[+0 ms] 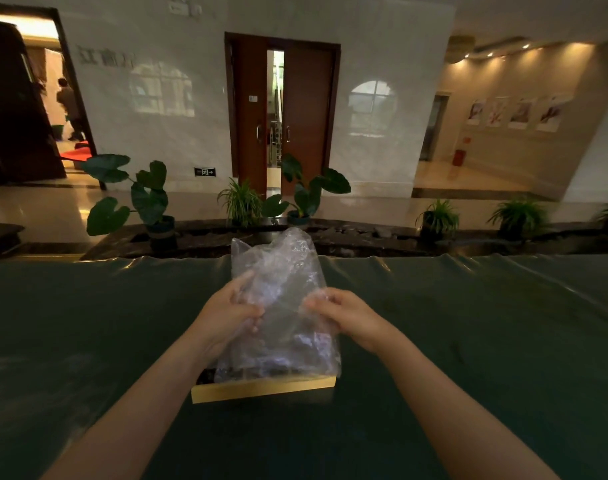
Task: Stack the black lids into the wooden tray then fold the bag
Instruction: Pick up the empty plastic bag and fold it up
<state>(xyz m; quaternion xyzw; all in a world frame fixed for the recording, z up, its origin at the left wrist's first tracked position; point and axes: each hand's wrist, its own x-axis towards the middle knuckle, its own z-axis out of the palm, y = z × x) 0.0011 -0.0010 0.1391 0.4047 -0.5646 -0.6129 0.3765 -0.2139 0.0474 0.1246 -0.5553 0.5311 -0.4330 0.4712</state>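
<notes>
— Where is the bag?

— The clear plastic bag (pixel 281 292) is held up between both hands over the wooden tray (pixel 261 388); its lower edge hangs down to the tray's near wall, its crumpled top stands above the hands.

— And the hands?

— The left hand (pixel 226 313) has its fingers (pixel 242 284) clenched on the bag's left edge; the right hand (pixel 344 315) pinches the right edge, fingers closed on the plastic.

— The lids?

— Something dark shows through the plastic, low in the tray — black lids (pixel 278 367) most likely, though their count is too blurred to tell.

— What carries the tray?

— A counter (pixel 486 341) under a dark green, glossy cover; the tray sits near its middle, between the two forearms; potted plants (pixel 150 199) stand well beyond the far edge.
</notes>
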